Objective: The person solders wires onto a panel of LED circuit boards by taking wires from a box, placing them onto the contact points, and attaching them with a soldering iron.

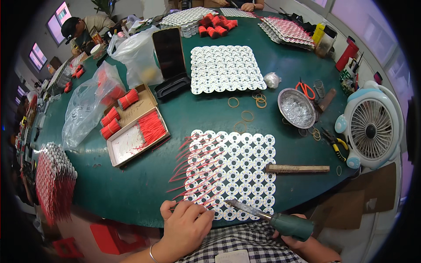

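Gripping a soldering iron (pixel 267 215), right hand (pixel 293 240); left hand (pixel 187 223) fingers pinching red wire (pixel 202 206).

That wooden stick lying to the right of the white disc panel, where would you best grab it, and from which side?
Probably around the middle of the wooden stick, coming down from above with fingers across its narrow width. It lies flat on the green table, running left to right, with bare table along both long sides. Its left end sits close against the white disc panel, so that end seems more cramped.
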{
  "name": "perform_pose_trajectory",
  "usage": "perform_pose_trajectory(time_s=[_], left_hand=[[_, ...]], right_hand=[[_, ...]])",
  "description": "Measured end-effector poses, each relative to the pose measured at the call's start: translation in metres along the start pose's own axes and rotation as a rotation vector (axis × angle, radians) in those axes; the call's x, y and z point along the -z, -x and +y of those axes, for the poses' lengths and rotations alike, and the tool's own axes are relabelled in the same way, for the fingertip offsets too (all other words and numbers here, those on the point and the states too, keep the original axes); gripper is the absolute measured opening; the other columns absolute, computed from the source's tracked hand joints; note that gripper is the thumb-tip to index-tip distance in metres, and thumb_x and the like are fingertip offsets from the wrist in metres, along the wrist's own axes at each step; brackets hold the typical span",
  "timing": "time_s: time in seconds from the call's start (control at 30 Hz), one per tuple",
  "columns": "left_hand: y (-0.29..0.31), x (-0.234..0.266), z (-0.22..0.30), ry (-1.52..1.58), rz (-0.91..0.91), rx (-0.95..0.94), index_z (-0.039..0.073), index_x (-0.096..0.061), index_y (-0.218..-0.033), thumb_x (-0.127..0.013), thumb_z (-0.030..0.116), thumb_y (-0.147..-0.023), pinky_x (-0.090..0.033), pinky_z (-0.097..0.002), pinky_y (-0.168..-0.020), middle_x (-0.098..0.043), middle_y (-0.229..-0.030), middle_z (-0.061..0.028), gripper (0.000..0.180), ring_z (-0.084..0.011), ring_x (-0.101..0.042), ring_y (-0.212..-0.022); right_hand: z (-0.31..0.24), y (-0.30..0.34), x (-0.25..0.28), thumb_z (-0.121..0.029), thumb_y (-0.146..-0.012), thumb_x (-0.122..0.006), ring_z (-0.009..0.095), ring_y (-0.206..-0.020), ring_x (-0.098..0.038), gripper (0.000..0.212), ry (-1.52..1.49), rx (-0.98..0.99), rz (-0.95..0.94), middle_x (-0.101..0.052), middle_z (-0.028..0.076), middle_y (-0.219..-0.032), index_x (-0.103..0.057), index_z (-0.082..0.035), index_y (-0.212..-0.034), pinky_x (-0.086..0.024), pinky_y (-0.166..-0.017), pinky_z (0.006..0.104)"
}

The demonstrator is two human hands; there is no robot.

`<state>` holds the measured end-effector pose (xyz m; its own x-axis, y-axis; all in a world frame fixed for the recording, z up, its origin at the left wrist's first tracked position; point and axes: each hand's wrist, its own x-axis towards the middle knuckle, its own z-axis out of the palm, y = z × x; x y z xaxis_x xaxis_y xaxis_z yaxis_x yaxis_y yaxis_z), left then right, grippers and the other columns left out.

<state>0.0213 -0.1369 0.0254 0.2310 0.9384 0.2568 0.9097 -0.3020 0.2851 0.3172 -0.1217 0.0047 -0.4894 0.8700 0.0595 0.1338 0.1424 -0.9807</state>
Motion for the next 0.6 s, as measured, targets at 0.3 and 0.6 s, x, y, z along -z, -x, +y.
perform_pose_trajectory(time_s=[0.3, 0.6], left_hand=[[-0.007, -0.015, -0.005, -0.031, -0.055, -0.052, 0.019, -0.067, -0.083, -0.07, 0.014, -0.068, -0.029, -0.0405, -0.083, -0.056, -0.074, 0.0058, 0.016, -0.0135, -0.053, -0.074], [-0.006, -0.021, -0.008, 0.004, 0.036, -0.053, 0.02, -0.069, -0.083, -0.069, 0.012, -0.067, -0.029, -0.0404, -0.082, -0.055, -0.073, 0.0063, 0.018, -0.0129, -0.052, -0.074]], right_hand=[[0.019, 0.017, 0.002, -0.012, -0.082, -0.058, 0.017, -0.059, -0.064, 0.018, 0.081, 0.025, -0.02, -0.064, 0.007, -0.069, -0.061, 0.001, -0.095, -0.051, -0.056, 0.0276], [0.014, 0.012, -0.004, -0.014, -0.083, -0.059, 0.014, -0.059, -0.064, 0.02, 0.004, -0.142, -0.035, -0.063, 0.006, -0.071, -0.061, 0.001, -0.097, -0.052, -0.055, 0.026]])
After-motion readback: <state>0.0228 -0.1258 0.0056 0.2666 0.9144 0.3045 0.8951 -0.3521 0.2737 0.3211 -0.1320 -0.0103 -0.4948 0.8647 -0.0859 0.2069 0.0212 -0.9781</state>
